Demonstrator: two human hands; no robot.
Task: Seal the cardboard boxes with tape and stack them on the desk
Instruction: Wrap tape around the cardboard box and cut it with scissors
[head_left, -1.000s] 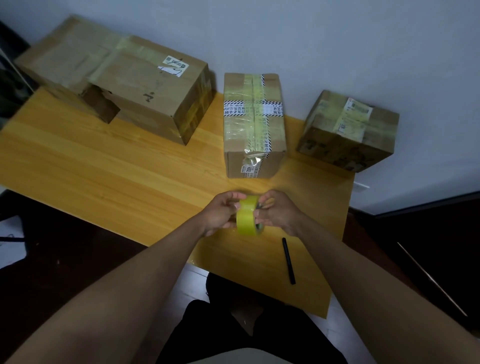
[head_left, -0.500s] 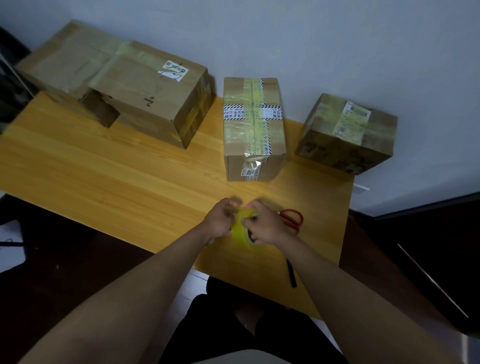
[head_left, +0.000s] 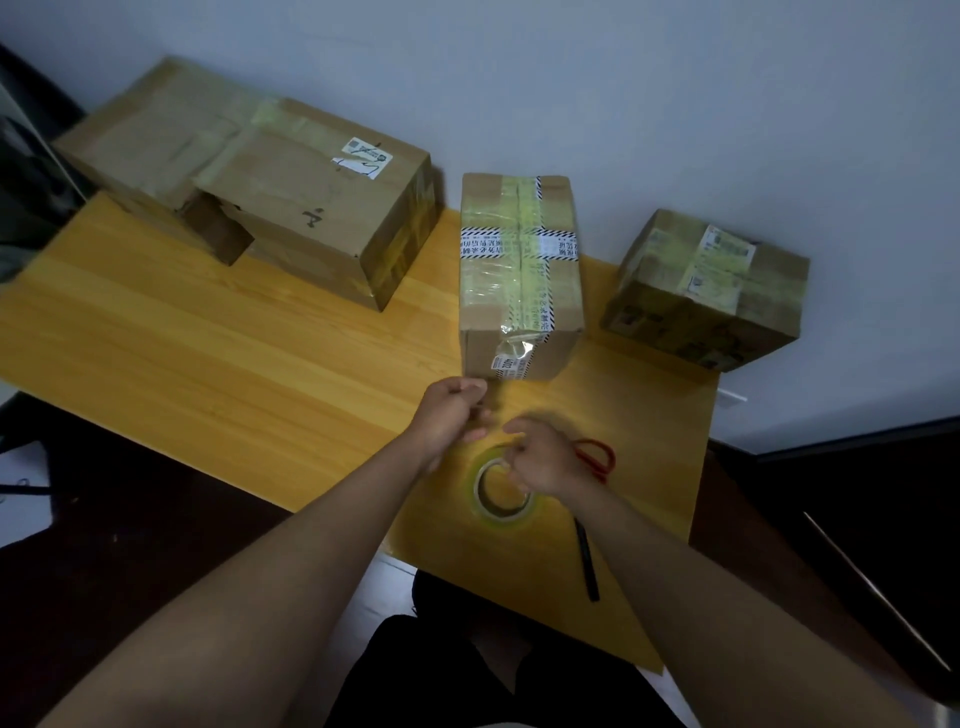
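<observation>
A yellow-green tape roll (head_left: 500, 512) lies flat on the wooden desk (head_left: 208, 364) near its front edge. My right hand (head_left: 545, 460) is over the roll's far rim, fingers curled down onto it. My left hand (head_left: 449, 415) hovers just left of it with curled fingers, thumb against forefinger, right in front of the middle box (head_left: 519, 270); motion blur hides whether it pinches a tape end. The middle box is taped along its top. A large box (head_left: 322, 208) sits at the back left, a smaller taped box (head_left: 711, 291) at the back right.
Red-handled scissors (head_left: 600, 457) lie just right of my right hand. A black pen (head_left: 587, 561) lies near the desk's front right corner. Another large box (head_left: 140, 140) sits behind the left one. A white wall stands right behind the boxes.
Both hands held the roll upright between them before. Now the roll lies flat on the desk, my left hand has moved up toward the middle box, and the scissors show.
</observation>
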